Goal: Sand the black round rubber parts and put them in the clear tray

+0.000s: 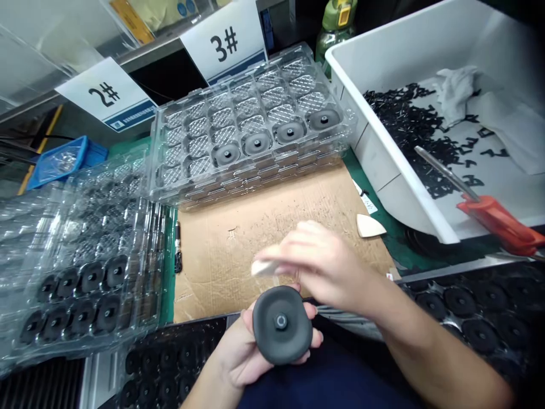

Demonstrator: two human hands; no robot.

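A black, rounded, dish-shaped part point(272, 342) with a small metal-tipped stud at its centre rests face up in my left hand point(247, 363), whose fingers curl around its edge from below. Just above it is my right hand point(317, 264), slightly blurred, pinching a small whitish pad point(264, 267) that looks like a piece of cloth or felt. A gap shows between the pad and the black part. Both hands are over the near edge of a brown cardboard sheet point(208, 272).
Stacked clear trays point(255, 165) stand behind the cardboard, several black parts in the front row. More trays point(145, 267) lie left. At right, a white bin point(395, 153) holds small black clips and a red-handled screwdriver point(498, 218). A cream triangular piece point(369, 226) and a pen point(177, 244) lie nearby.
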